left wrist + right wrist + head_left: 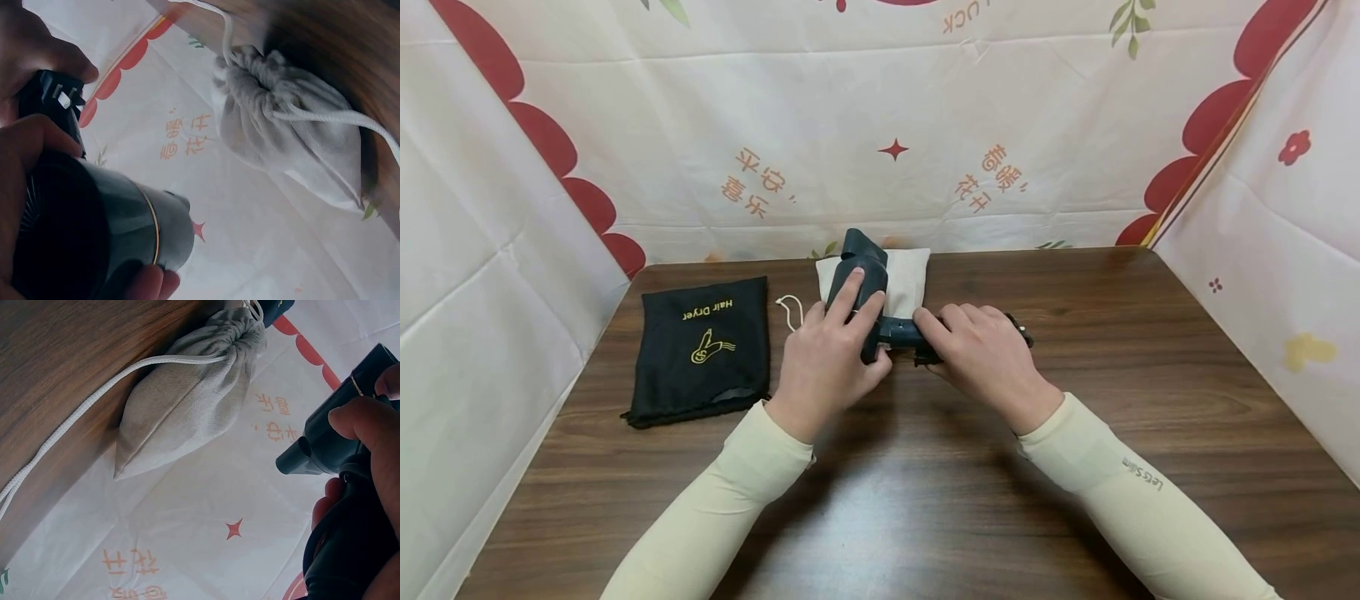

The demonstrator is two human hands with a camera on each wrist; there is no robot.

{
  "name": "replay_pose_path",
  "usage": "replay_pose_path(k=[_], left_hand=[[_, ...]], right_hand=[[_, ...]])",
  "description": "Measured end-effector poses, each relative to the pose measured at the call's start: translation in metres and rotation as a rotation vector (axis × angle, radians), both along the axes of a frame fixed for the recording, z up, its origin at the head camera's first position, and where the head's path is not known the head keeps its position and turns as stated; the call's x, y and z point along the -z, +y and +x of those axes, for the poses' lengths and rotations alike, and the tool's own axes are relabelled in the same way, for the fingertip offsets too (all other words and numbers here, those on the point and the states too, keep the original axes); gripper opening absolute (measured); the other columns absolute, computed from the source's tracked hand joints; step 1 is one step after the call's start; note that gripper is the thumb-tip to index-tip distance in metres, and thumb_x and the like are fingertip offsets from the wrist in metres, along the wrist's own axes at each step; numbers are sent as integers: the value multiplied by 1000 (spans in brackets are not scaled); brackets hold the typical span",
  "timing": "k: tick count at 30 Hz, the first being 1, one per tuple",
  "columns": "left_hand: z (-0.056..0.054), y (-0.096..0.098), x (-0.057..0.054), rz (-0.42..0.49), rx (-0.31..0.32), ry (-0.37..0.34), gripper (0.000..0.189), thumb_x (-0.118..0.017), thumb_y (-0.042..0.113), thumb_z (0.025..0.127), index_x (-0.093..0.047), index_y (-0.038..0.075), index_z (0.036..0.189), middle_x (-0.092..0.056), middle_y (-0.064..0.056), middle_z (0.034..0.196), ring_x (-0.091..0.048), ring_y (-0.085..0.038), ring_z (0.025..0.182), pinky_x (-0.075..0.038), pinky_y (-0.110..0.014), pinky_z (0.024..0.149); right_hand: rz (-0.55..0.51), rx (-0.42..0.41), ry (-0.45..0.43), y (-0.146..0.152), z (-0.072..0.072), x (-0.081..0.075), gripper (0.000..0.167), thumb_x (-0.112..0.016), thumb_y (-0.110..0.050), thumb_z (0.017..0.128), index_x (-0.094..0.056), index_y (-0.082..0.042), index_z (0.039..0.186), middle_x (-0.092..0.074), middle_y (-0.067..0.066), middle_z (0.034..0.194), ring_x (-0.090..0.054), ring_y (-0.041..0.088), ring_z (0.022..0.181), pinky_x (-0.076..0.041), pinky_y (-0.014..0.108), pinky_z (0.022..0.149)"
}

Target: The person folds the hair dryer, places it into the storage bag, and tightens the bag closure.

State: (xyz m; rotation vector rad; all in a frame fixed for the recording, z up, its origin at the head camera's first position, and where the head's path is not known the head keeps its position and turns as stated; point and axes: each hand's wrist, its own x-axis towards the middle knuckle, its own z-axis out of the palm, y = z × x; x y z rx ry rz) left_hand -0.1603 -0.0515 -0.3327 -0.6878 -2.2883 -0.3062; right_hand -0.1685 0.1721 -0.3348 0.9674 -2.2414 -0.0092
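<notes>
A dark green hair dryer (874,277) is held in both hands over the table, its flattened nozzle (862,245) pointing to the back. My left hand (827,354) grips the barrel (128,209), its fingers spread along the top and its thumb at the rear end. My right hand (983,350) is wrapped round the handle and the black folded cord (310,547) against it. In the left wrist view a black plug (55,90) shows beside the right hand's fingers. Behind the dryer lies a pale drawstring bag (912,271), partly hidden in the head view.
A black pouch (658,358) marked "Hair Dryer" lies flat on the left of the brown wooden table (880,500). The bag's white cord (790,308) loops out between the pouch and the dryer. Printed cloth (865,100) hangs behind the table and along both sides.
</notes>
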Motion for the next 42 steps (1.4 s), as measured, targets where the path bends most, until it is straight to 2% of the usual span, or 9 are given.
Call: replay_pose_path(k=[5,15,24,28,32,35,42], left_hand=[[-1,-2,0,-7,21,52,57,-76,32,76,-66,14,129,-51,-14,145,-61,-40,78,-55,-50,53],[-3,-9,-1,-32,90,124,52,-72,31,76,-69,12,124,-57,-15,139,-61,-39,69,-55,-48,55],[-4,-13,-2,-41,129,181,48,-69,32,76,-71,11,119,-60,-13,136,-62,-39,70,-55,-48,60],[-4,-16,-2,-47,168,167,47,-69,32,77,-70,12,120,-59,-12,137,-63,-39,74,-57,-47,63],[-8,-25,0,-20,321,92,49,-71,29,77,-70,13,123,-56,-8,141,-65,-33,86,-57,-44,66],[-10,-31,2,-6,409,38,50,-72,27,75,-71,14,124,-54,-5,144,-64,-29,91,-56,-41,66],[-8,-34,6,-16,403,39,51,-72,28,75,-70,14,125,-54,-4,144,-63,-28,88,-55,-39,61]], right_hand=[[5,-8,4,1,1,-1,50,-87,-26,76,-55,-7,108,-55,7,78,-60,28,66,-51,42,58],[56,-35,-22,2,-1,-4,48,-87,-22,76,-55,-5,107,-56,8,80,-60,27,67,-52,41,61],[77,-80,24,4,-1,-6,49,-87,-22,74,-56,-4,108,-57,8,80,-61,26,68,-52,40,63],[82,-104,26,4,-1,-6,50,-87,-22,74,-57,-4,110,-58,7,81,-61,25,68,-52,40,63],[122,-166,28,5,1,-6,29,-75,-14,86,-58,-6,108,-58,6,83,-60,24,70,-51,40,63],[150,-211,20,3,3,-5,19,-67,-11,91,-58,-7,107,-59,5,85,-60,23,72,-51,39,64],[137,-232,21,2,3,-3,35,-80,-17,81,-59,-8,107,-60,4,85,-61,22,73,-51,37,66]])
